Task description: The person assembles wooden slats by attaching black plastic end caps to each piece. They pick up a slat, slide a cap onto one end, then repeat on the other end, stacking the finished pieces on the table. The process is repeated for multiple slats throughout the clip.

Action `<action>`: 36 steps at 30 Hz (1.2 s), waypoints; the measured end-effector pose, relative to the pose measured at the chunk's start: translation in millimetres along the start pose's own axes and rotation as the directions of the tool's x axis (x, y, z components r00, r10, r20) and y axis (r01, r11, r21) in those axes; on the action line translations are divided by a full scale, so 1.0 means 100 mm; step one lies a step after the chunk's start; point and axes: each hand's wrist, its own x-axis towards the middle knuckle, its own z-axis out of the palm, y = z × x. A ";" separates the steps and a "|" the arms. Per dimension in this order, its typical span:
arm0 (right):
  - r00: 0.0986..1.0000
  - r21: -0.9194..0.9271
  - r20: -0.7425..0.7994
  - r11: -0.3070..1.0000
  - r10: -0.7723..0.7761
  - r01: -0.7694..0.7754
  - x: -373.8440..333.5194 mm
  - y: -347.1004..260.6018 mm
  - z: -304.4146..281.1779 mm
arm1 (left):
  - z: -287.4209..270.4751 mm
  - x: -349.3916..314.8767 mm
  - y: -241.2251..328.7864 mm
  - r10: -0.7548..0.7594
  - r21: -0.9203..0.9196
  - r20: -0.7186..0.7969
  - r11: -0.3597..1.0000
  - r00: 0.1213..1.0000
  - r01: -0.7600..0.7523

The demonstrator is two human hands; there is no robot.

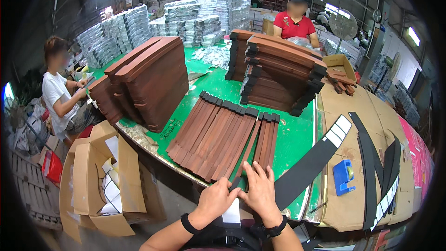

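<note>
At the table's near edge, a reddish-brown wooden slat (249,152) points toward me, its far end capped in black. My right hand (260,190) grips its near end, fingers bent over it and thumb toward my left hand. My left hand (214,201) pinches a short black strip (235,183) against that same end; the fingers partly hide the contact. A white backing piece (231,214) hangs below, between my wrists. Left of the slat lies a row of similar black-tipped slats (204,135), with several more slats (267,142) on its right.
Tall stacks of slats (153,76) (278,72) stand on the green tabletop (292,132). At right are a long black strip (309,165), a blue tape dispenser (343,177) and cardboard (367,125). An open carton (83,176) sits lower left. Two people work across the table.
</note>
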 end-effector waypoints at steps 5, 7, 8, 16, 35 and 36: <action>0.999 0.013 -0.032 1.000 0.009 -0.008 0.00 0.03 0.05 | 0.04 0.03 -0.01 0.049 0.058 -0.066 0.997 0.997 -0.045; 0.999 0.022 -0.043 1.000 0.006 -0.006 0.01 0.03 0.05 | 0.01 0.04 -0.02 0.042 0.078 -0.055 0.996 0.998 -0.038; 0.999 0.022 -0.034 1.000 0.008 -0.007 0.00 0.02 0.04 | -0.01 0.04 -0.02 0.027 0.082 -0.032 0.996 0.999 -0.025; 0.998 0.042 -0.061 0.999 0.006 -0.004 0.01 0.01 0.06 | -0.05 0.09 0.03 0.008 0.120 -0.024 0.993 1.000 -0.005; 0.998 0.029 -0.068 1.000 -0.011 0.013 0.02 0.01 0.06 | 0.00 0.15 0.10 -0.022 0.165 0.000 0.986 1.000 0.022; 0.998 0.043 -0.064 0.999 -0.002 0.005 0.02 0.01 0.05 | 0.02 0.15 0.08 -0.025 0.169 -0.003 0.985 1.000 0.025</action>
